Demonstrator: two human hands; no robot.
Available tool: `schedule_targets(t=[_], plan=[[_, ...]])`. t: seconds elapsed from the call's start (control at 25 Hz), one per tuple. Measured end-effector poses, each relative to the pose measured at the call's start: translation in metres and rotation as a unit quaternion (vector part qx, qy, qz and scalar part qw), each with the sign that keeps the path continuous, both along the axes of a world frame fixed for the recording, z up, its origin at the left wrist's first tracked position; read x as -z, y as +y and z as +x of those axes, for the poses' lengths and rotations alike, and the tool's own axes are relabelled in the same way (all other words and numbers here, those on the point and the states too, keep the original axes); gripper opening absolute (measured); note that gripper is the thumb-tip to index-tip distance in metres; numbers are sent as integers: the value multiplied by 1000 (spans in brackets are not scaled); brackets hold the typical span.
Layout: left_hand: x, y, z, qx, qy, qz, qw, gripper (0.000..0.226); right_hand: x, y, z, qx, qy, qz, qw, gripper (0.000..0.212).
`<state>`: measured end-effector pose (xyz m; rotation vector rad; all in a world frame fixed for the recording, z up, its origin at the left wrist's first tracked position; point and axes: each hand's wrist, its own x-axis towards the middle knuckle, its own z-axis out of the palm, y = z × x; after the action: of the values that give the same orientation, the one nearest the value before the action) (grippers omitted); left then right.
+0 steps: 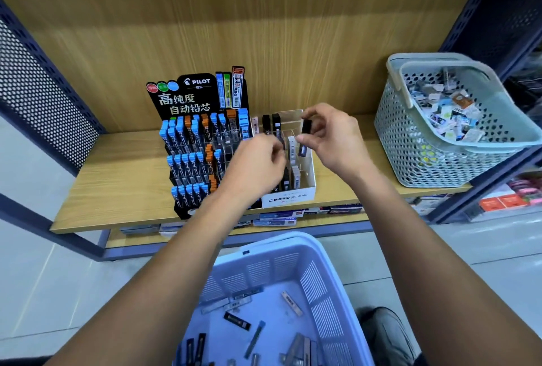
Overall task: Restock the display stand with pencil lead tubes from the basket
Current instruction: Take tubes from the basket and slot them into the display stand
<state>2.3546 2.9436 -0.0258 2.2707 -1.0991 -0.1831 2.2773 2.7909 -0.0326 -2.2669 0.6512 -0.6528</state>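
Note:
A black Pilot display stand (202, 142) with blue and orange capped lead tubes stands on the wooden shelf. Right of it sits a clear Mono stand (305, 186) with a few black and white tubes. My right hand (331, 137) hovers over the Mono stand, pinching a black lead tube (306, 126) between thumb and fingers. In front of that stand my left hand (258, 166) has its fingers curled around a dark tube (281, 142), mostly hidden. Below, a blue basket (322, 263) holds several loose lead tubes (237, 320).
A pale green basket (410, 137) full of small packaged items sits at the shelf's right end. Dark perforated metal panels (38, 96) flank the shelf. Boxes lie on a lower shelf (278, 216). My knee (387, 333) shows beside the blue basket.

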Motion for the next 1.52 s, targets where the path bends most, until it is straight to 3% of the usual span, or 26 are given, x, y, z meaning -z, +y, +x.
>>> schedule_targets(t=[0.16,0.4,0.64,0.84,1.28,1.52], plan=[[27,11,-8,42,-76,111,990,20,0,1,22,-17,-35,-4,999,24],[39,12,-11,38,-142,197,969,56,-3,-2,56,-55,-20,-117,991,18],[32,18,-11,-6,-155,159,975,45,3,0,72,-70,33,-207,975,18],[26,25,1,-7,-115,203,972,69,0,-6,74,-46,1,-160,986,16],[24,23,9,14,-98,221,970,73,-4,-10,74,-3,-51,-134,990,18],[24,24,9,15,-92,222,971,76,13,0,81,-52,28,-174,983,15]])
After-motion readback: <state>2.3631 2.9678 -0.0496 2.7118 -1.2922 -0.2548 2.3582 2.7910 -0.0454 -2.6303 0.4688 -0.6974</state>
